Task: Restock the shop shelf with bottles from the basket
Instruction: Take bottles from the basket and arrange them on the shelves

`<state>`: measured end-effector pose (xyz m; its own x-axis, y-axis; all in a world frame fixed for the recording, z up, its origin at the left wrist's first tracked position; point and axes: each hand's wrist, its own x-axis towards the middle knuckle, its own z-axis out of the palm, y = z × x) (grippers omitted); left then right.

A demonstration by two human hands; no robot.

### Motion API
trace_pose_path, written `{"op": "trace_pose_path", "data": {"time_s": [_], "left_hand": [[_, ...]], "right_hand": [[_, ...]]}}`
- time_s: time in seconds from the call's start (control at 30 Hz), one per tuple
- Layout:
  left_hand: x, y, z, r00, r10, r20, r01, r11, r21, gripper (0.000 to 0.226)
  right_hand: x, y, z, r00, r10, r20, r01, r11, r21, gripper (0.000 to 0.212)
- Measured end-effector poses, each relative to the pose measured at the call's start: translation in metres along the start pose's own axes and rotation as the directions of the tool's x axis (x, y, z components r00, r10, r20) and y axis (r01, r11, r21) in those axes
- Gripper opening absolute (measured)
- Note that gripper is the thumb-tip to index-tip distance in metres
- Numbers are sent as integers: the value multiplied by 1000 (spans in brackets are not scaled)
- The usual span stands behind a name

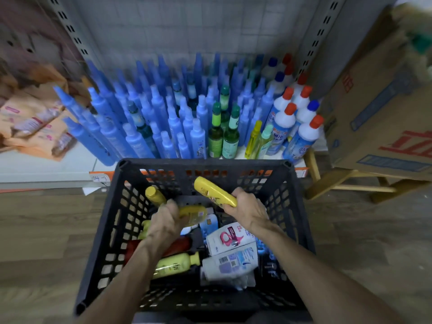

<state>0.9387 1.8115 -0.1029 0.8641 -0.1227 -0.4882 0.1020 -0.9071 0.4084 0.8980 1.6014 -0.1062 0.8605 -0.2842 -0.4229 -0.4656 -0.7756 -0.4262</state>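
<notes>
A black plastic basket (112, 220) stands on the floor in front of the low shelf (46, 164). Inside it, my left hand (163, 223) grips a yellow bottle (194, 213) lying near the basket's middle. My right hand (247, 209) holds another yellow bottle (212, 190) lifted above the basket's far side. More yellow bottles (155, 195), a pale yellow one (177, 264), a red one (182, 245) and white bottles (230, 238) lie in the basket. The shelf carries many upright blue bottles (149, 113), green ones (230, 134) and white ones with red caps (304, 134).
Orange packets (35, 122) lie on the shelf at the left. A large cardboard box (383, 108) rests on a wooden stand (350, 183) at the right. Wooden floor surrounds the basket.
</notes>
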Motion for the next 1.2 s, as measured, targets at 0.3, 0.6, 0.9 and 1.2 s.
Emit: {"op": "trace_pose_path", "data": {"time_s": [0.3,0.6,0.9,1.2], "left_hand": [[-185,113,-225,985,142,-94,-126,979,158,43],[-341,260,-502,988,144,-58,-146,989,-35,33],[-400,357,-645,918,310,-248,-288,950,123,26],[-401,370,-670,908,276,-315,-328,936,-126,19]], "right_hand": [[-170,-110,-235,990,138,-21,-138,990,-12,47],[-320,-257,-517,988,123,-96,-109,983,145,52],[-357,-317,-656,944,-20,-329,99,970,224,49],[-342,-326,-684,915,-42,-401,134,969,206,39]]}}
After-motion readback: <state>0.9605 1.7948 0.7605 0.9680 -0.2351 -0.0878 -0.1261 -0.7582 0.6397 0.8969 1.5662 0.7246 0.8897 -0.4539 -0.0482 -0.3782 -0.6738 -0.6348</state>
